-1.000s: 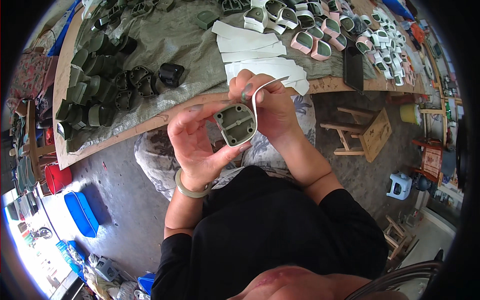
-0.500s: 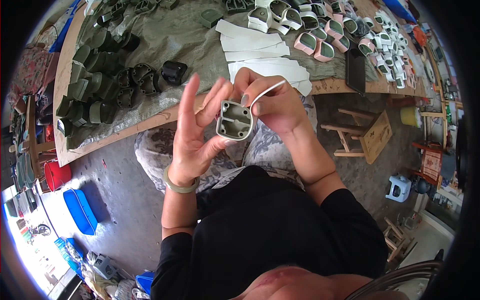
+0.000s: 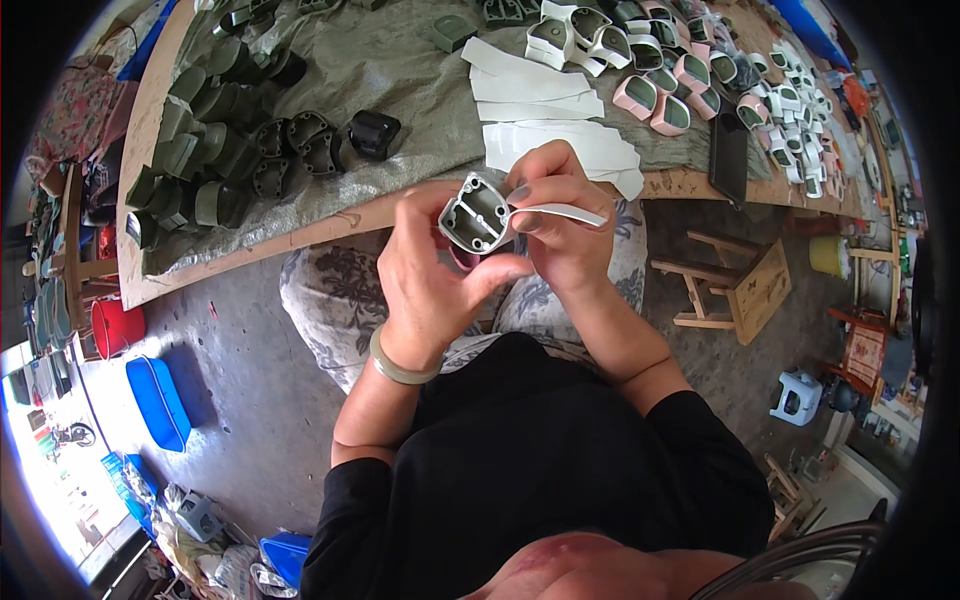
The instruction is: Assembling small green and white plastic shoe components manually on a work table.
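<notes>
My left hand (image 3: 422, 270) is closed around a small grey-green plastic housing (image 3: 474, 222), its open side facing up, with screw posts in the corners and a bar across the inside. A thin white strip (image 3: 572, 212) lies against the housing's right side. My right hand (image 3: 572, 240) pinches this strip between thumb and fingers, close to the housing, and its free end sticks out to the right. Both hands are above my lap, just before the table's front edge. How far the strip runs around the housing is hidden by my left fingers.
On the cloth-covered table (image 3: 400, 90) lie stacked white strips (image 3: 545, 145). Dark green housings (image 3: 220, 205) cluster at left, a black one (image 3: 374, 134) nearer; white-and-pink wrapped pieces (image 3: 670, 115) and a dark phone-like slab (image 3: 729, 160) are at right. A wooden stool (image 3: 760, 290) stands on the floor.
My left fingers, outstretched before, now wrap around the housing. Housing and hands have shifted slightly right, the housing has turned, and the strip's free end has swung down from pointing up-right.
</notes>
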Demonstrator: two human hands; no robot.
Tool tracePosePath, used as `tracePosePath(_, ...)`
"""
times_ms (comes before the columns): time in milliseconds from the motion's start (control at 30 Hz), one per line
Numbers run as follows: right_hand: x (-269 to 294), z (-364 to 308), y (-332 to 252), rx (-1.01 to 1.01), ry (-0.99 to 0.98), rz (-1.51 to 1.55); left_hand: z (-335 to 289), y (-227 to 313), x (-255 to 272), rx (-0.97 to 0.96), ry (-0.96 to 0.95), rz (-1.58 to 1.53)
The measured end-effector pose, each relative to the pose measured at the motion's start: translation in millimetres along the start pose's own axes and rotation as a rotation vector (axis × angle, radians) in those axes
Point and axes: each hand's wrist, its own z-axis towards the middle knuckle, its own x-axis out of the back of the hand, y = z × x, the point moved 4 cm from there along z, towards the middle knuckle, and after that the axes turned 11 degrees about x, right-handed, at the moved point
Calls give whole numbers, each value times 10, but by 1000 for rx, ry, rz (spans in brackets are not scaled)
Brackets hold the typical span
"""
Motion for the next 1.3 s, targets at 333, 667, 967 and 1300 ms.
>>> tracePosePath(333,-62,-28,-72,-270,-12,239,39,65,-24,-57,-67,-86)
tracePosePath(667,32,112,-162,-359,19,304,5,116,5,-233,-64,-68)
tracePosePath(967,-27,165,-237,-356,51,436,15,74,20,-137,-69,-112)
tracePosePath(1300,351,280,-187,-211,25,369,-53,-19,78,24,-45,-249)
